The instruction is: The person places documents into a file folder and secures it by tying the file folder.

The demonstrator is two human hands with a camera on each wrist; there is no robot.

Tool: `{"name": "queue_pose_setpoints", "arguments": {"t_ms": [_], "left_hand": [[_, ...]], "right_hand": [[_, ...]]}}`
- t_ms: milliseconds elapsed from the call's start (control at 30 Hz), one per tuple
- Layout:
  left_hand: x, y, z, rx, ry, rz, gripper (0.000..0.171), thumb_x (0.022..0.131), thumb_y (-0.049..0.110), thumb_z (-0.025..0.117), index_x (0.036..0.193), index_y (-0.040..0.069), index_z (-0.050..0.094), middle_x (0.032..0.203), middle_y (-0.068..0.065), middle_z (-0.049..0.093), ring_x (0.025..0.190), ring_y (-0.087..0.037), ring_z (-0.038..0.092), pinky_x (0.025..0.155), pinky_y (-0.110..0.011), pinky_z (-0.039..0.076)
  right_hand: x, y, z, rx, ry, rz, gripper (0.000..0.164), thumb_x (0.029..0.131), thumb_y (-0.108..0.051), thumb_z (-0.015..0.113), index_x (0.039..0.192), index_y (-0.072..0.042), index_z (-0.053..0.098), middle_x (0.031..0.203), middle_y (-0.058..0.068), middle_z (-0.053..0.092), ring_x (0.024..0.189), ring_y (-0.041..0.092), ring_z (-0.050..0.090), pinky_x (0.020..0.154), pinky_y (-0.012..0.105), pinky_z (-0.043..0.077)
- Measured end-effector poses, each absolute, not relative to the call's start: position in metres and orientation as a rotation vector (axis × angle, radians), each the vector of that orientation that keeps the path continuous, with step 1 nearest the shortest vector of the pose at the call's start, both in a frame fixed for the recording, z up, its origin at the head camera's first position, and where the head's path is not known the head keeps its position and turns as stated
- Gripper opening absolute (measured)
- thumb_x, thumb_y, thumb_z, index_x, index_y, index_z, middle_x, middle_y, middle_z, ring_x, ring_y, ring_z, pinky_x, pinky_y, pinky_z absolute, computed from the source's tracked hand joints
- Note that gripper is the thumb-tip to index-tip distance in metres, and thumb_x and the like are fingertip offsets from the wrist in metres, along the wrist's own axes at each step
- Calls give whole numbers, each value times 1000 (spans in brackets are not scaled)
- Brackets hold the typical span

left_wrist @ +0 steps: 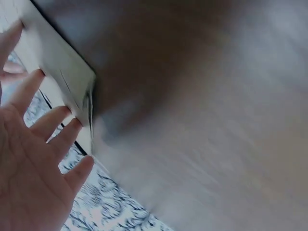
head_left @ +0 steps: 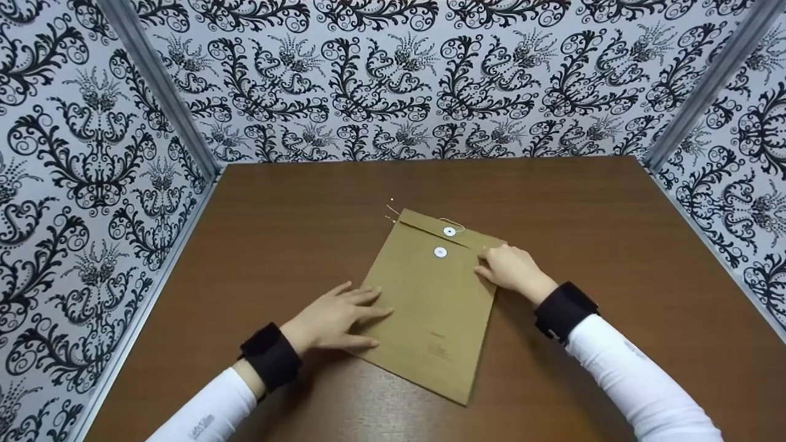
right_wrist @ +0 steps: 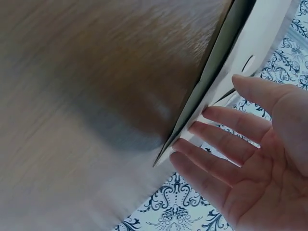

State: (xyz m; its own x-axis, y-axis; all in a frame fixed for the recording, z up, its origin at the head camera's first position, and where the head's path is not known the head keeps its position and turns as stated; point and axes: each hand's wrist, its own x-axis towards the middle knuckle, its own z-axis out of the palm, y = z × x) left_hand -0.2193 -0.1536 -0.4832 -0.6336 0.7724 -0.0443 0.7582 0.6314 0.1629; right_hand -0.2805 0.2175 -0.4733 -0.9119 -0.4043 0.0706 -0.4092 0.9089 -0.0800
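Note:
A tan paper string-tie envelope [head_left: 424, 307] lies at a slant on the table. A white button [head_left: 449, 231] sits on its flap, with a loose string beside it, and a second white button [head_left: 440, 252] is on the body below. My left hand [head_left: 338, 316] rests with spread fingers on the envelope's lower left edge. At the upper right edge, by the end of the flap, is my right hand [head_left: 513, 268]. In the right wrist view its fairly straight fingers [right_wrist: 226, 139] touch the envelope's edge, with the thumb over the flap side.
The brown wooden table [head_left: 276, 227] extends around the envelope. Patterned black-and-white walls [head_left: 381, 80] with grey metal corner posts [head_left: 166, 86] enclose it at the back and both sides. Thin string ends [head_left: 391, 212] stick out past the envelope's top left corner.

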Motion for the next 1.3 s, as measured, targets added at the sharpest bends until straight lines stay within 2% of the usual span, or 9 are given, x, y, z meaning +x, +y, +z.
{"name": "queue_pose_setpoints", "arguments": {"t_ms": [100,233,333,600,700,767,933,1100,1300], "left_hand": [[-211,-146,-484,1351,2747,147,61,95,58,62,149,29,55,160,-15,46,148,-31,48,122,-58,34],[-200,-138,-484,1366,2739,122,62,95,59,61,150,32,53,161,-13,44,149,-31,46,122,-59,34],[-193,-131,-484,1357,2728,108,62,95,61,60,150,33,52,163,-11,43,151,-31,44,122,-59,34],[-180,-114,-487,1410,2707,47,64,97,63,57,153,34,48,165,-10,40,153,-31,41,123,-52,36],[-177,-110,-487,1415,2700,30,64,97,62,56,153,33,47,165,-11,39,154,-31,39,124,-49,36],[-175,-107,-488,1418,2691,19,64,98,62,56,154,33,46,166,-10,38,154,-30,39,124,-48,37],[-173,-100,-490,1435,2663,6,65,99,62,54,156,33,43,167,-9,36,155,-29,38,124,-44,36],[-171,-98,-493,1455,2656,27,66,100,63,51,157,32,41,168,-10,34,155,-31,37,123,-46,38],[-179,-96,-491,1481,2621,20,64,100,62,51,156,32,43,167,-8,36,155,-29,38,123,-47,37]], "right_hand": [[-284,217,-475,637,-3018,149,31,95,-33,71,89,-2,66,78,18,66,75,42,69,63,55,57],[-287,215,-474,613,-3051,179,41,93,-40,73,77,-5,57,73,12,58,65,31,61,61,51,54],[-290,214,-473,586,-3079,192,45,91,-45,73,76,-6,56,76,13,60,65,28,58,62,50,53],[-296,214,-474,573,-3105,183,47,91,-49,71,90,-2,65,82,17,67,73,33,64,69,53,55],[-298,215,-475,587,-3105,202,51,92,-48,71,103,2,68,92,20,70,82,37,67,75,55,56],[-299,216,-475,603,-3109,206,55,92,-48,70,112,3,69,108,25,72,95,43,70,83,57,57],[-300,218,-476,629,-3123,210,65,93,-50,68,129,4,64,139,31,61,120,50,63,100,59,53],[-301,217,-478,633,-3163,148,72,95,-55,64,147,-6,54,152,29,50,135,57,50,110,65,45],[-303,216,-477,646,-3183,98,72,96,-57,61,151,-13,51,157,25,47,138,58,46,111,66,43]]}}
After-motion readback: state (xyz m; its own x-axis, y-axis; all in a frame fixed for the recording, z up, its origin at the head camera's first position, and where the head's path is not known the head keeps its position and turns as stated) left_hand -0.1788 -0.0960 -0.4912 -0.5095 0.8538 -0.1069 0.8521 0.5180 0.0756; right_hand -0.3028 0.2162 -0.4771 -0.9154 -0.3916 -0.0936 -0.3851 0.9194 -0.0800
